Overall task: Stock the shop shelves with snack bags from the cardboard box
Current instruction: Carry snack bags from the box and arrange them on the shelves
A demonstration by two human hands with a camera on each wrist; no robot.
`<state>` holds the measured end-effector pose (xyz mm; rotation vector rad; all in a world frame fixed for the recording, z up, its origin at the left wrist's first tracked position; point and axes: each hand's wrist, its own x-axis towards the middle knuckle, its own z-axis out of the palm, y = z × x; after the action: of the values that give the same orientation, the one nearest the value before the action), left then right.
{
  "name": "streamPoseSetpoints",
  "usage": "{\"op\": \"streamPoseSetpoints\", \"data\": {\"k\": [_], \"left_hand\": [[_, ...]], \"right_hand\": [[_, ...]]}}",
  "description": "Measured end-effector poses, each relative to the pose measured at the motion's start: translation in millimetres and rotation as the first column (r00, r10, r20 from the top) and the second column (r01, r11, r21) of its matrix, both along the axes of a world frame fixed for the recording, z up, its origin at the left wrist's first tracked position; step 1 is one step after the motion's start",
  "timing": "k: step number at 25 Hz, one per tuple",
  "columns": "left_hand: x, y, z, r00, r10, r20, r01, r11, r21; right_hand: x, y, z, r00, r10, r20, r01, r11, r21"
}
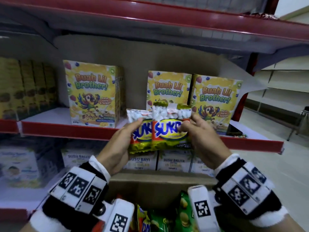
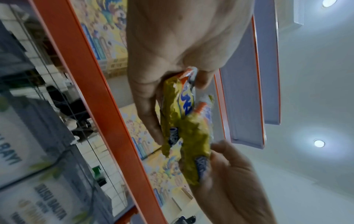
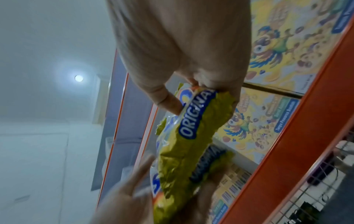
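Two yellow-green "Sukro" snack bags are held upright and side by side in front of the red shelf edge [image 1: 66, 131]. My left hand [image 1: 132, 131] grips the left bag [image 1: 141, 133], thumb on its front. My right hand [image 1: 187, 129] pinches the right bag [image 1: 168, 131] at its right side. In the left wrist view my left hand [image 2: 172, 84] clasps one bag [image 2: 172, 109], and the other bag [image 2: 195, 144] overlaps it. In the right wrist view my right hand [image 3: 193, 86] holds the bag marked "Original" [image 3: 191, 136]. The open cardboard box [image 1: 158, 183] sits below my wrists with more snack bags [image 1: 158, 220] inside.
Yellow cereal boxes stand on the shelf: one at the left [image 1: 93, 94], two at the right [image 1: 215, 104], with a gap between them behind the bags. White milk boxes [image 1: 173, 161] fill the shelf below. Another red shelf [image 1: 150, 19] hangs overhead.
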<state>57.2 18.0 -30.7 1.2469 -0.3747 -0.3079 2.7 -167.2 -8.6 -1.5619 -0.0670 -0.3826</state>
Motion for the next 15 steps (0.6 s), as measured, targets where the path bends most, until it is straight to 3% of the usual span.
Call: {"op": "streamPoseSetpoints", "data": {"k": [2,5,11,15], "left_hand": [[-8.7,-4.8,2.6,0.994,-0.08,0.077,0.08,0.997,0.002],[-9.9,-4.8,3.3,0.982,-0.017,0.187,0.005,0.998,0.064],[-11.9,-6.1,-4.4,0.956,-0.16,0.246,0.142,0.986,0.086],[-9.1,-7.2,-10.6,0.952,-0.18,0.247,0.152,0.98,0.128]], "right_hand": [[-1.1,10.2,-4.6,1.0,-0.012,0.02,0.013,0.998,-0.067],[-7.7,12.9,2.2,0.997,0.017,0.071,-0.014,0.999,-0.049],[-12.4,7.0,5.5,0.986,-0.04,0.164,0.034,0.999,0.04],[-10.8,11.3,0.2,0.988,0.011,0.157,-0.012,1.0,0.004]]}}
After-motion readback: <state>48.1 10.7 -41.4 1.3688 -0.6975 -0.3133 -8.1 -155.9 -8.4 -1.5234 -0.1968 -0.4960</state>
